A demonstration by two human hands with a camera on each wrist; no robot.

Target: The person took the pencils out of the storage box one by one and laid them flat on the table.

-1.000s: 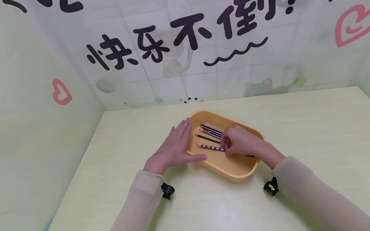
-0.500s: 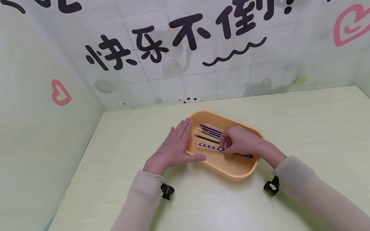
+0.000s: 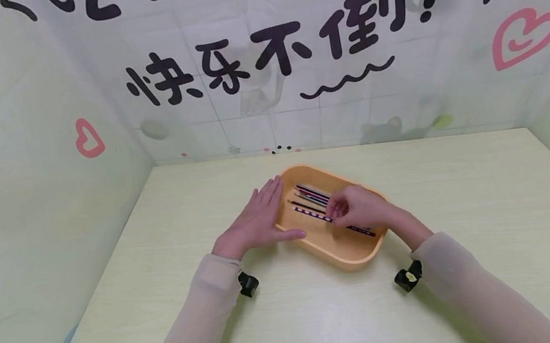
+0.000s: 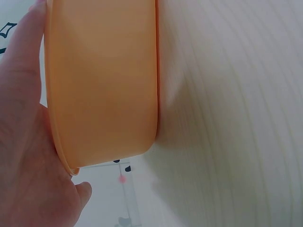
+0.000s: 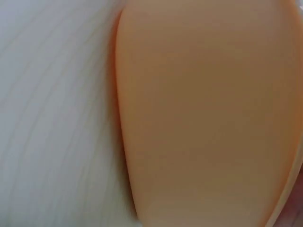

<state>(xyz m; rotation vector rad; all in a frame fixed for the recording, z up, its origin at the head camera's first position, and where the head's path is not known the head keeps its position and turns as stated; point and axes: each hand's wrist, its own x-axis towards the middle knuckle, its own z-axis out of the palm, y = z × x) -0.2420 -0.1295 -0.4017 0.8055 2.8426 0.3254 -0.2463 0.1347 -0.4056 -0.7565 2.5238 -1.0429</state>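
Note:
An orange oval-cornered tray stands on the table with several pencils lying roughly side by side in it. My left hand rests against the tray's left end with fingers straight and thumb over the front rim. In the left wrist view, that hand touches the rim above the tray's outer wall. Inside the tray, my right hand pinches a dark pencil with white dots; both its ends show, its middle is covered by the fingers. The right wrist view shows mostly the tray's outer wall.
The pale wood table extends around the tray on all sides. Behind it hangs a white printed backdrop with dark lettering, and side sheets enclose the left and right. A small black camera sits beneath the right wrist.
The dotted pencil has shifted slightly toward the other pencils, and more of its near end shows beyond my right hand. My left hand stays at the tray's end.

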